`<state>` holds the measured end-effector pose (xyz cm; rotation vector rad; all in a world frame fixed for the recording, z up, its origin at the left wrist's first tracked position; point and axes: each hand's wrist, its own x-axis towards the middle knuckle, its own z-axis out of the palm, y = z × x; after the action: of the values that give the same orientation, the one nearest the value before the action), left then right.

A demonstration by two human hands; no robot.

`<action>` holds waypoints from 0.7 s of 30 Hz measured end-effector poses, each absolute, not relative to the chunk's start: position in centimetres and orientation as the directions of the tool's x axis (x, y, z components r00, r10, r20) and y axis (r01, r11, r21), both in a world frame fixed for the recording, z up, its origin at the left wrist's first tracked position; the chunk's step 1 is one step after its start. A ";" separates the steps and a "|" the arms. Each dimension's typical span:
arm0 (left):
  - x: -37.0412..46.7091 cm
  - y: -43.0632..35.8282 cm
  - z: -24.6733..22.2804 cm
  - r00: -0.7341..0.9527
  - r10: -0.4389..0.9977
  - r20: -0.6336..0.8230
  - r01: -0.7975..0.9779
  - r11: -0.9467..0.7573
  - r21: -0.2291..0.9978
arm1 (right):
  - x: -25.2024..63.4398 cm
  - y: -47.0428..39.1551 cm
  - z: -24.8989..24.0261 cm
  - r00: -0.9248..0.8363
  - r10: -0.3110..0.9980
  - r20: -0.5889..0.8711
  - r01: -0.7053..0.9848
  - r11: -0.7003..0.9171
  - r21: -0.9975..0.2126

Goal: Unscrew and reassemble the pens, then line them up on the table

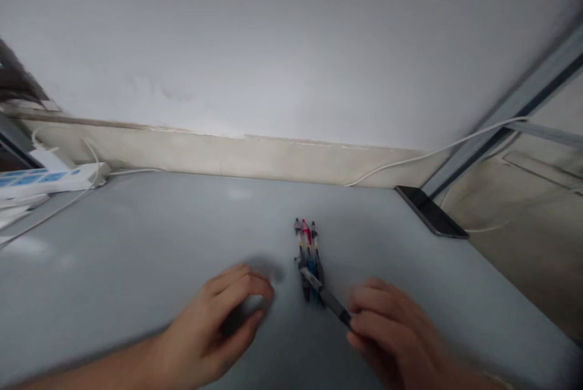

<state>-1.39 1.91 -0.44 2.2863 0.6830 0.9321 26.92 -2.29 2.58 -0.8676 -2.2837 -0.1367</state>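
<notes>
Three pens (pixel 308 244) lie side by side near the middle of the grey table, one with a red clip and the others with dark clips. A further dark-gripped pen (pixel 331 304) slants over their lower part, its near end pinched between the thumb and fingers of my right hand (pixel 387 326). To the left of the pens, my left hand (pixel 228 317) is curved just above the table, thumb and fingertips apart, with nothing between them.
A black phone (pixel 430 211) lies at the table's back right edge, by a metal frame (pixel 483 119). At the far left is a white power strip (pixel 54 178) with cables. A pale wall (pixel 273 50) stands behind the table (pixel 159 244).
</notes>
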 end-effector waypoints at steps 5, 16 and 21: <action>-1.6 2.1 -1.5 0.542 0.756 0.367 0.328 -0.592 0.736 | 28.2 -2.9 0.0 -0.023 0.845 0.534 0.546 0.458 -0.702; -1.3 2.7 -1.9 0.501 0.830 0.245 0.159 -0.366 0.917 | 27.1 -2.4 0.9 -0.264 0.921 -0.286 -0.254 -0.352 -0.901; -1.6 2.6 -1.6 0.459 0.880 0.121 0.168 -0.220 0.961 | 27.3 -2.2 1.0 -0.357 0.885 -0.300 -0.187 -0.382 -0.905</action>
<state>-1.56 2.62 -1.56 1.6812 0.9140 0.8659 27.30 -2.16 0.96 -1.0885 -1.0498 1.8277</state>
